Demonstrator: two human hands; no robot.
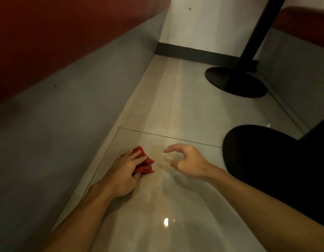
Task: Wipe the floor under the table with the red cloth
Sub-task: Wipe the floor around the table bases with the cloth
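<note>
A crumpled red cloth (145, 161) lies on the glossy beige floor tiles (175, 110) near the left bench base. My left hand (124, 171) lies over the cloth, fingers across its top and thumb under its near edge, holding it against the floor. Just to the right, my right hand (186, 161) hovers over the floor with loosely curled fingers and holds nothing. A faint smeared patch on the tile lies between the two hands.
A grey bench base (66, 115) with a red seat (48, 33) above runs along the left. Two black round table bases (235, 81) (263, 153) stand on the right, each with a black post. A white wall with dark skirting (194, 52) closes the far end.
</note>
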